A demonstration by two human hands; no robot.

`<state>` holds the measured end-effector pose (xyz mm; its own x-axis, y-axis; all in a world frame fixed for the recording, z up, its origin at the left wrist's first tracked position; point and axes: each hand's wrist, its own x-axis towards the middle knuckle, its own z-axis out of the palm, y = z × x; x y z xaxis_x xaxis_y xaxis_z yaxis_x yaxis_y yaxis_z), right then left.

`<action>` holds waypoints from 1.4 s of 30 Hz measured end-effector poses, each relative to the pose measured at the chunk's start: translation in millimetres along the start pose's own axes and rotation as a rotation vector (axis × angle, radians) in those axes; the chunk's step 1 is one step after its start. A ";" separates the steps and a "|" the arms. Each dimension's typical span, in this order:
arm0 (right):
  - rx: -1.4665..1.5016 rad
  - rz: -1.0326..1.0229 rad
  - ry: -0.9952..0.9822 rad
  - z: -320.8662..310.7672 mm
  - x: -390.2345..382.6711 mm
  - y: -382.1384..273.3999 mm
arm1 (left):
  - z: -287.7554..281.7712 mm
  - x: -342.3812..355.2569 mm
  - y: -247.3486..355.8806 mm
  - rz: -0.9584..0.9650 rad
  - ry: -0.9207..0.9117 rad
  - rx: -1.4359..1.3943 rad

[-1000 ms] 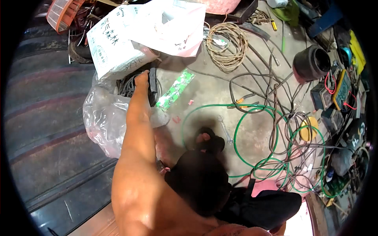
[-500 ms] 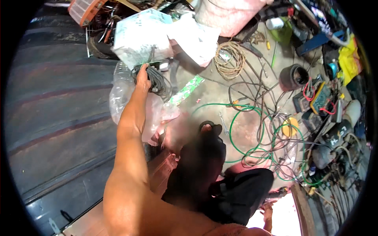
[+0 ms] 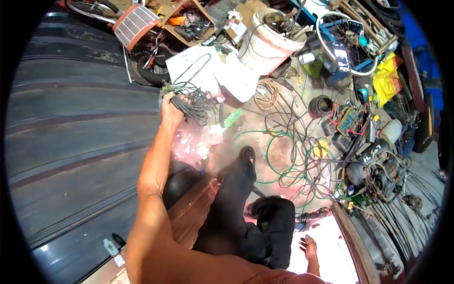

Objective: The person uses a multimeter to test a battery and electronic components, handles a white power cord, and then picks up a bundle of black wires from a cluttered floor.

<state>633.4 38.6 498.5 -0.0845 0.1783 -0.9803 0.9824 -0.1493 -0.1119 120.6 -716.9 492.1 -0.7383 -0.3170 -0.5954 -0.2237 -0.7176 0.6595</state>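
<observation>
My left hand [image 3: 170, 108] is raised at arm's length and closed around a bundle of dark cables [image 3: 193, 102], which hangs in loops above the floor. Just below it lies a crumpled clear plastic bag [image 3: 189, 143]. White paper sheets [image 3: 195, 66] lie behind the bundle. My right hand [image 3: 308, 246] is low at the lower right, fingers apart, holding nothing, next to my dark trouser leg [image 3: 269, 227]. My foot in a dark shoe [image 3: 246, 156] points toward a green wire coil [image 3: 283, 163].
A dark ribbed metal surface [image 3: 71, 137] fills the left. Ahead stand a white bucket [image 3: 267, 45], a tan rope coil [image 3: 266, 94], a black cylinder [image 3: 320, 105], a multimeter [image 3: 348, 120] and a bicycle wheel [image 3: 347, 40]. Tangled wires and machine parts [image 3: 378, 170] crowd the right.
My left hand has lifted the cable bundle up out of the plastic bag and away from it. The view has tilted, showing more of the clutter ahead.
</observation>
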 end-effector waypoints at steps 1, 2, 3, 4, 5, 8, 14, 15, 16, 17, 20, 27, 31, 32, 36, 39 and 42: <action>0.009 0.003 -0.009 3.5 -14.4 -1.6 | 8.0 -16.3 19.4 -0.009 -0.077 -0.019; 0.009 -0.002 -0.014 6.5 -29.7 -3.4 | 16.0 -31.1 37.7 -0.015 -0.095 -0.036; 0.014 0.004 -0.020 11.8 -46.2 -6.7 | 31.5 -49.8 58.2 -0.009 -0.100 -0.035; 0.017 0.010 -0.024 15.4 -62.8 -10.4 | 43.8 -67.5 76.7 0.004 -0.165 -0.023; 0.014 0.005 -0.027 18.5 -79.7 -13.3 | 52.1 -84.1 93.2 0.018 -0.230 -0.010; 0.029 -0.016 -0.017 26.4 -117.0 -25.3 | 73.6 -126.3 138.0 0.063 -0.281 0.051; 0.066 -0.087 0.000 48.7 -171.1 -59.7 | 105.2 -184.5 214.6 0.091 -0.421 0.152; 0.071 -0.093 0.007 51.7 -177.6 -65.4 | 113.3 -193.0 228.0 0.083 -0.494 0.126; 0.071 -0.100 0.010 55.9 -183.0 -71.8 | 125.9 -205.9 243.5 0.099 -0.495 0.133; 0.059 -0.122 -0.013 58.3 -187.5 -76.4 | 122.0 -204.8 260.6 0.098 -0.599 0.119; 0.097 -0.150 -0.024 65.0 -189.1 -85.1 | 152.7 -222.7 307.8 0.102 -0.754 0.115; 0.148 -0.215 -0.045 102.7 -198.2 -118.6 | 240.3 -295.8 401.9 0.352 -0.929 0.163; 0.107 -0.240 -0.093 108.9 -194.0 -136.9 | 275.2 -330.7 432.7 0.379 -1.060 0.224; 0.091 -0.257 -0.083 108.3 -190.9 -143.9 | 284.8 -339.2 436.4 0.387 -1.077 0.229; -0.009 -0.299 -0.173 80.5 -153.0 -176.0 | 336.2 -372.6 453.2 0.402 -1.222 0.310; -0.092 -0.493 -0.189 108.9 -155.2 -254.3 | 369.5 -411.9 476.8 0.480 -1.218 0.386; -0.150 -0.673 -0.315 154.3 -183.3 -352.5 | 416.5 -454.5 509.0 0.459 -1.203 0.277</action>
<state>277.0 -91.5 692.6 -0.6957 -0.1056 -0.7105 0.7119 0.0310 -0.7016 77.2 -679.8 1289.6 -0.8505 0.3536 0.3893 0.1814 -0.4976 0.8482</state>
